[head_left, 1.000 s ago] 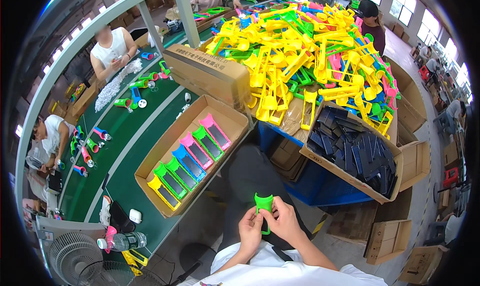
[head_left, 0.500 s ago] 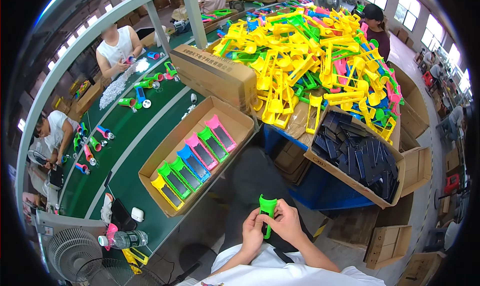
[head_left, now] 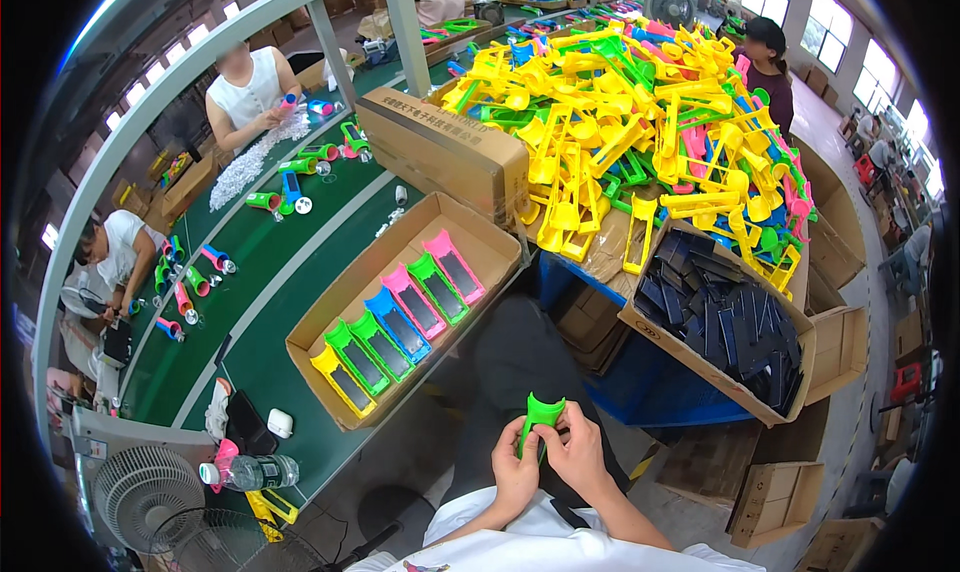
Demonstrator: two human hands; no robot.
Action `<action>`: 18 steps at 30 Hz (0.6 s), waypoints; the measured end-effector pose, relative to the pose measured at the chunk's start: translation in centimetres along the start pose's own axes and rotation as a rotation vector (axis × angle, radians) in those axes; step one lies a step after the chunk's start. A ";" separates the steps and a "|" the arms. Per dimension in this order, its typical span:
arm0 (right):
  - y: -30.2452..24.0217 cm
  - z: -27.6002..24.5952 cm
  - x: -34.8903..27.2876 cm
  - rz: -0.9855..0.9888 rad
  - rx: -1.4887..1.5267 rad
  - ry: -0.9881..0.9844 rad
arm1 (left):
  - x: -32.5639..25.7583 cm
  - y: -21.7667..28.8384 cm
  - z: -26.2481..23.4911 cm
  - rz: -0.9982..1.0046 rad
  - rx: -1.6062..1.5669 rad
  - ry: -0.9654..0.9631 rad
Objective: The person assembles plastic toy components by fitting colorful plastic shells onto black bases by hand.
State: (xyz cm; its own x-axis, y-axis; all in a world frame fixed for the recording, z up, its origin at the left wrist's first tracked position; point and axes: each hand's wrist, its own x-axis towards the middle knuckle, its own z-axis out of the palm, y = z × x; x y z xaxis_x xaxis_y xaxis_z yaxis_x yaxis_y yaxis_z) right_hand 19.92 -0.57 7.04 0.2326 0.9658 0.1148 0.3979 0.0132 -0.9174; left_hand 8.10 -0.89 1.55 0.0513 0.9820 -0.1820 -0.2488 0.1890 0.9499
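A green plastic housing (head_left: 544, 410) with a curved, flared top is upright between my two hands, over my lap. My left hand (head_left: 514, 472) grips its left side, with fingers closed around the edge. On its other side my right hand (head_left: 578, 454) is closed on it, thumb pressed to the front. The fingers hide most of its lower part, so I cannot tell whether a dark panel sits inside. Ahead to the left, a shallow cardboard box (head_left: 310, 340) holds a row of yellow, green, blue and pink housings with dark panels in them.
A big heap of mostly yellow plastic housings (head_left: 610, 142) rises ahead. Right of me, dark rectangular panels (head_left: 725, 317) fill an open carton. A closed carton (head_left: 440, 152) stands beside the green conveyor (head_left: 290, 257). Bottle (head_left: 262, 471) and fan (head_left: 150, 497) are at left. Co-workers sit across the belt.
The housing has turned slightly in my hands and sits a little further right, with less of its dark middle showing. The whole view has shifted slightly.
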 end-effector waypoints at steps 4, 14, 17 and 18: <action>0.7 -0.5 0.2 0.069 0.074 -0.051 | 0.4 1.1 -1.3 0.035 0.123 -0.163; 0.3 -2.4 0.0 0.062 0.101 -0.499 | 1.7 3.9 -4.4 -0.039 -0.327 -0.289; 0.0 -2.0 0.3 0.064 0.098 -0.481 | 1.8 3.9 -4.8 -0.042 -0.298 -0.321; 0.1 -1.8 0.3 0.061 0.085 -0.491 | 1.5 3.9 -4.7 -0.012 -0.263 -0.289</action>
State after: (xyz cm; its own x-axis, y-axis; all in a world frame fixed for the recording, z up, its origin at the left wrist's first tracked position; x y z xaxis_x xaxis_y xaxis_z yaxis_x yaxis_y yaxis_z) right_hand 21.63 -0.76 7.70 -0.1996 0.9732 -0.1142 0.3181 -0.0459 -0.9470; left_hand 2.64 1.35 3.75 0.3168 0.9453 -0.0776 -0.4844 0.2316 0.8436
